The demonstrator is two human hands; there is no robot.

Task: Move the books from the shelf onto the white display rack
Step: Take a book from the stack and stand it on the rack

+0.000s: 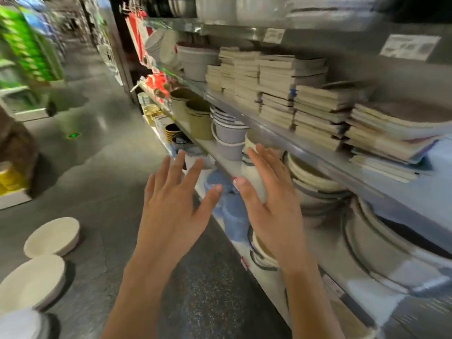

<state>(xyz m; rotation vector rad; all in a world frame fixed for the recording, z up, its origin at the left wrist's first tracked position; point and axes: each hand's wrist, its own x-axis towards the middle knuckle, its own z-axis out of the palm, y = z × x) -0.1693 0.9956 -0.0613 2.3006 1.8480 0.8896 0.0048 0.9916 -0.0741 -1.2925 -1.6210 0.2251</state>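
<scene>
Books (pixel 315 104) stacked flat on shelf (pixel 281 133), left hand (pixel 176 206) and right hand (pixel 271 206) raised below with fingers spread wide, holding nothing, bowls (pixel 315 184) underneath.

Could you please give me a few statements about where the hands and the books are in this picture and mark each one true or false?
1. Both hands, the left hand and the right hand, are open and hold nothing. True.
2. The stacks of pale paperback books lie on the grey metal shelf above the hands. True.
3. The left hand grips a book. False: its fingers are spread and it holds nothing.
4. The two cream shallow bowls stand on the book shelf. False: they are low on the left, near the grey floor.
5. Stacked grey and cream bowls fill the shelf level below the books. True.
</scene>
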